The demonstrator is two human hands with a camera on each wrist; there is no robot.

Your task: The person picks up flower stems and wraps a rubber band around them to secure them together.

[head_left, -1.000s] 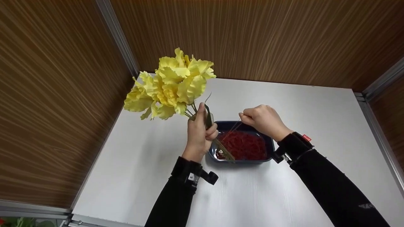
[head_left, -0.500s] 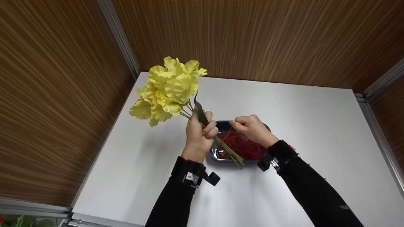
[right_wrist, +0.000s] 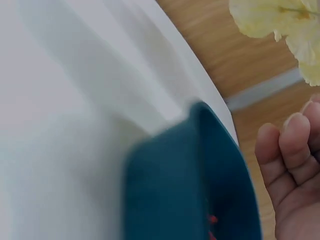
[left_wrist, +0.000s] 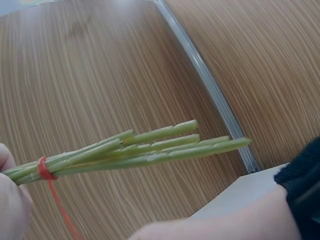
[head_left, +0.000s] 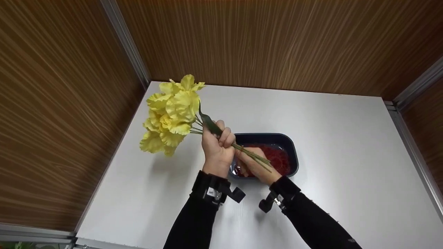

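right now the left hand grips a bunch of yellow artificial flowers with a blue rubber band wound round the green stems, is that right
Not quite: the rubber band is red, not blue, as the left wrist view shows. The rest holds: the left hand grips the bunch of yellow artificial flowers, and the band is wound round the green stems.

1 bunch of yellow flowers (head_left: 171, 116), approx 5 green stems (left_wrist: 150, 149) w/ 1 red band (left_wrist: 44, 169) round them. 1 dark blue tray (head_left: 292, 152) at counter (head_left: 346, 145) centre; red bands (head_left: 280, 159) inside too many to count. 2 hands: left hand (head_left: 217, 148), right hand (head_left: 254, 166).
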